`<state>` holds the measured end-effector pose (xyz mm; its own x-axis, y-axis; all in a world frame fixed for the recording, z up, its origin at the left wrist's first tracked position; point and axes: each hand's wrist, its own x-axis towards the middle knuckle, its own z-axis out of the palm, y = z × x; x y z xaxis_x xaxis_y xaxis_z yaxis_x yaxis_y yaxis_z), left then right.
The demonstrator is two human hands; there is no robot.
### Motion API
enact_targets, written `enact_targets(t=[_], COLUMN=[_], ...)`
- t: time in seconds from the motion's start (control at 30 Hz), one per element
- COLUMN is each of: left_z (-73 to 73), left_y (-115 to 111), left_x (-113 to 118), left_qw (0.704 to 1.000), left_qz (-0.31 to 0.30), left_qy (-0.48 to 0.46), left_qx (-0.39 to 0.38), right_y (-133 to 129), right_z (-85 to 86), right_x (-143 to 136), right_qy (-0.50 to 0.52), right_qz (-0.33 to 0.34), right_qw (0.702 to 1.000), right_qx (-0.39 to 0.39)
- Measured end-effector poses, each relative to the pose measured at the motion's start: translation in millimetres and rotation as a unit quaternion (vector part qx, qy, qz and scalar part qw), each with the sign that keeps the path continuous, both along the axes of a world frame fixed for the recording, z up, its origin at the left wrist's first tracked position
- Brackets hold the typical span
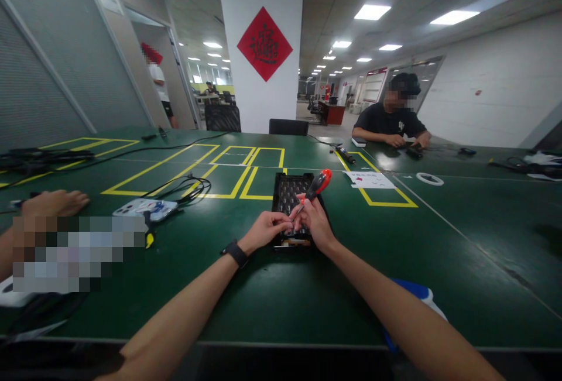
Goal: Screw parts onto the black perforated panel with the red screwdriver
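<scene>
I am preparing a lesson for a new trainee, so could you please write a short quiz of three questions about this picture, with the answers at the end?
1. Multiple choice: Which thing lies partly under the left hand and the right hand?
A) a white ring
B) a black tray
C) a sheet of paper

2. True or false: A black band is worn on the left wrist.

3. Short answer: Which hand is nearer to the red end of the screwdriver?

Key:
1. B
2. True
3. The right hand
</scene>
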<state>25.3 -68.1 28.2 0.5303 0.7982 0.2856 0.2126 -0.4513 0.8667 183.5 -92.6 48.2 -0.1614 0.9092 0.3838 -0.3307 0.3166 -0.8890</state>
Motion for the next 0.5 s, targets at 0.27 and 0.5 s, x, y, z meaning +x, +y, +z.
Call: enact_targets(t=[0.27, 0.5], left_z=[2.9, 4.4], left_y=[-4.7, -3.0], left_x=[-0.5, -3.3], left_qw=[0.994, 0.993], left_qz=[0.074, 0.039], left_qy=[0.003, 0.035], left_qx=[0.076, 0.108], right_y=[-0.9, -1.2], right_z=[-1.6, 1.4], right_x=[-1.1, -0.1], right_qy=[-0.003, -0.004], right_qz=[-0.028, -0.013], right_qw=[1.000, 1.000], right_qx=[0.013, 0.000])
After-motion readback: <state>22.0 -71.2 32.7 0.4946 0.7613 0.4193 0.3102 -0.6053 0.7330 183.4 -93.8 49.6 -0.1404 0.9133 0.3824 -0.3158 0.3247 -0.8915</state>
